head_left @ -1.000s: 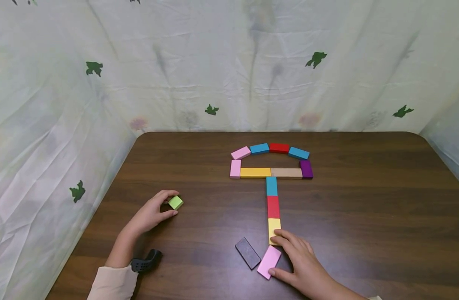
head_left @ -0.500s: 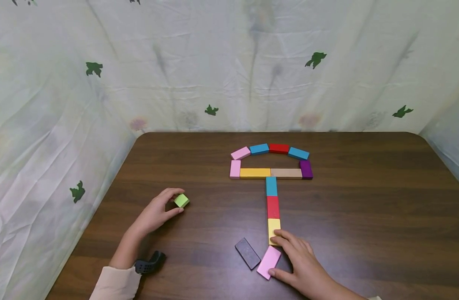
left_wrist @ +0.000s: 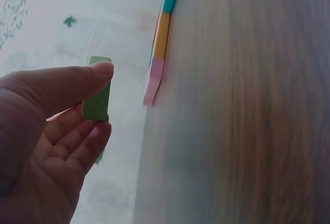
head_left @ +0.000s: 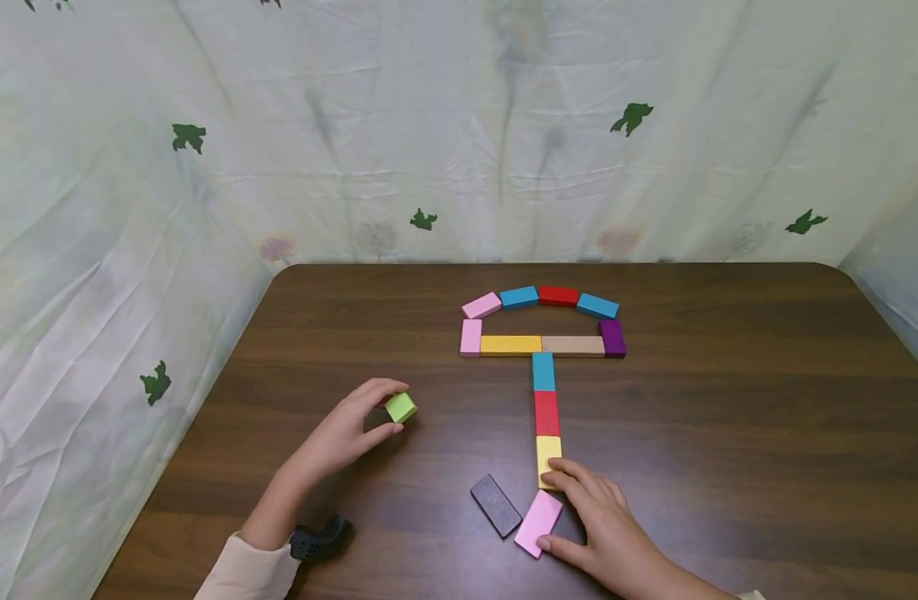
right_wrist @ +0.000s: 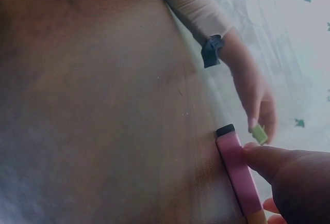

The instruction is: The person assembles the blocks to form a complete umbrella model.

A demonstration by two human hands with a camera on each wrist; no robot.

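Observation:
My left hand (head_left: 346, 429) pinches a light green block (head_left: 401, 407) between thumb and fingers, over the left part of the table. In the left wrist view the green block (left_wrist: 98, 92) stands upright between thumb and fingertips. My right hand (head_left: 605, 529) rests at the near end of a column of blocks. Its thumb touches the edge of a slanted pink block (head_left: 538, 523), and its fingertips lie on the yellow block (head_left: 548, 458) above. Beside the pink block lies a dark grey block (head_left: 496, 506), slanted the other way.
Up the column come a red block (head_left: 546, 413) and a blue block (head_left: 544, 372). An orange-yellow block (head_left: 510, 346) and a tan block (head_left: 572, 346) form a crossbar, with an arch of several blocks behind. A patterned cloth (head_left: 459, 133) hangs past the wooden table (head_left: 729, 400).
My left hand has moved right across the table with the green block, which has turned a little. My right hand and the laid blocks stay where they were.

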